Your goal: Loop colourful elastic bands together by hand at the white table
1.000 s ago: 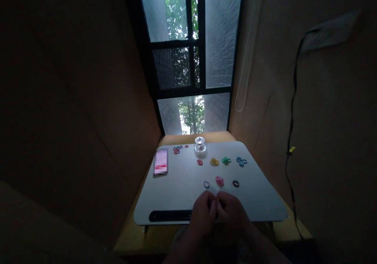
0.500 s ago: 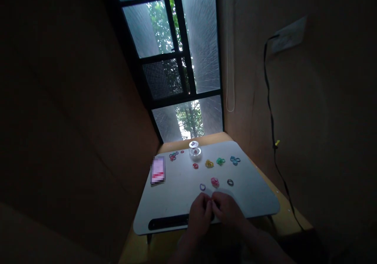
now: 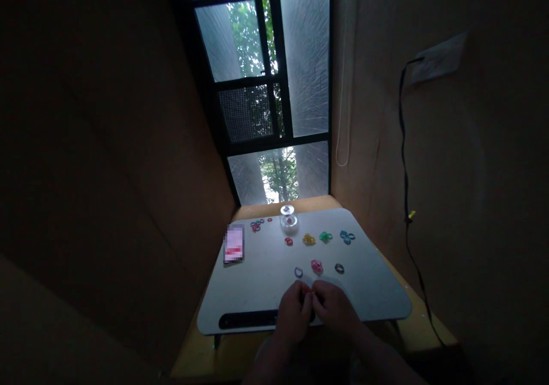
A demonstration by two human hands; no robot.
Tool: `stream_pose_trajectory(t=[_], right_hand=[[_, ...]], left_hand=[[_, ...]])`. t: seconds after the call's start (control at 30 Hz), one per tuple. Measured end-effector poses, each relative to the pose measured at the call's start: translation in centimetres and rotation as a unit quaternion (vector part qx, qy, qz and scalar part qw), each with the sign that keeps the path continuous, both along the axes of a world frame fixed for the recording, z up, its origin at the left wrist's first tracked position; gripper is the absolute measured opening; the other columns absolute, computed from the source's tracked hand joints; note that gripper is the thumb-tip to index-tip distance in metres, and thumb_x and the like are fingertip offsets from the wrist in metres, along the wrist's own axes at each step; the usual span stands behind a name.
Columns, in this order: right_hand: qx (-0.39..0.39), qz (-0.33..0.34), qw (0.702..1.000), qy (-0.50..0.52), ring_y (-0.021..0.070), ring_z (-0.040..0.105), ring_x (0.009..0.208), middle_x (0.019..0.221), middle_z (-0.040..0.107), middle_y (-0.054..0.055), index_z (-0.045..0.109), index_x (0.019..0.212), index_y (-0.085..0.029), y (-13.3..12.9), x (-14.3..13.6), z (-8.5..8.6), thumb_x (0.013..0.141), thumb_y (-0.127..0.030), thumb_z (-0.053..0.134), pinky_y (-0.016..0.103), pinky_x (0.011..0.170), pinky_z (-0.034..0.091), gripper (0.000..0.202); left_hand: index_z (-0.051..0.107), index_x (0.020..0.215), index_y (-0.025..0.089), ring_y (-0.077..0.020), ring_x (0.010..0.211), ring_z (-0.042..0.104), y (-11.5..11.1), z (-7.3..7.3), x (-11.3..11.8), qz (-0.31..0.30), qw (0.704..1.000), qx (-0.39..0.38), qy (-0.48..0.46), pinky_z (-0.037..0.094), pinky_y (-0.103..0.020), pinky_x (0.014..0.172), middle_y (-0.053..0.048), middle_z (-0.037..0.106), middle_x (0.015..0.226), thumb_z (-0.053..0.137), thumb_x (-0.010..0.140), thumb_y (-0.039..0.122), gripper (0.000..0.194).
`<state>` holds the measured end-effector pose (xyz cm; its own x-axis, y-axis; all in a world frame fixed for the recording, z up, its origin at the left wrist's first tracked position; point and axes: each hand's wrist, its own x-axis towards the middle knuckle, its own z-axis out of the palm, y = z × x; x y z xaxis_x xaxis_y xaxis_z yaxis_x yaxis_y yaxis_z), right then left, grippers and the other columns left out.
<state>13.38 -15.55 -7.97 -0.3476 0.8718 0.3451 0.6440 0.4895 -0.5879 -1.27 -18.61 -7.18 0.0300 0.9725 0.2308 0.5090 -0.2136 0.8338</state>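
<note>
A tall, black-framed glass window (image 3: 311,59) lets daylight between dim brown walls (image 3: 180,139), with green foliage (image 3: 281,173) outside. Below it, a white, round-cornered table (image 3: 253,282) stands on a yellowish wooden surface (image 3: 197,356).

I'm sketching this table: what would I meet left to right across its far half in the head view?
Blurred pink rectangle, mixed-colour loops, single red loop, clear container, yellow loops, green loops, blue loops.

The white tabletop (image 3: 257,285) bears a black strip (image 3: 246,319), a pale violet loop (image 3: 299,276), a dark loop (image 3: 337,268), pink loops (image 3: 317,266), red loops (image 3: 289,241), yellow loops (image 3: 309,239), green loops (image 3: 325,237) and blue loops (image 3: 346,238), while the dark window screen (image 3: 244,113) is finely gridded.
</note>
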Motion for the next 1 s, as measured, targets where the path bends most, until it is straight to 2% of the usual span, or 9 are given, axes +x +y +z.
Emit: stream_pose_trajectory(t=[0.47, 1.0], right_hand=[[0.000, 0.016, 1.000, 0.006, 0.0148, 0.051, 0.065, 0.070, 0.058, 0.000, 0.052, 0.070, -0.020, -0.54, 0.13, -0.21, 0.083, -0.019, 0.046, 0.026, 0.061, 0.030, 0.015], [-0.001, 0.020, 1.000, 0.009, 0.0142, 0.050, 0.063, 0.067, 0.056, -0.001, 0.051, 0.068, -0.020, -0.27, 0.13, 0.03, 0.084, -0.020, 0.047, 0.026, 0.060, 0.029, 0.016]], left_hand=[[0.054, 0.081, 0.020, -0.0163, 0.073, 0.053, -0.78, 0.34, 0.09, 0.003, 1.000, 0.001, 0.011, 0.037, -0.027, 0.067, 0.000, 0.059, 0.078, 0.047, 0.093, 0.025, 0.014], [0.055, 0.082, 0.020, -0.0166, 0.073, 0.053, -0.49, 0.27, 0.02, 0.006, 1.000, -0.005, 0.025, 0.037, -0.028, 0.067, -0.001, 0.059, 0.078, 0.046, 0.093, 0.027, 0.016]])
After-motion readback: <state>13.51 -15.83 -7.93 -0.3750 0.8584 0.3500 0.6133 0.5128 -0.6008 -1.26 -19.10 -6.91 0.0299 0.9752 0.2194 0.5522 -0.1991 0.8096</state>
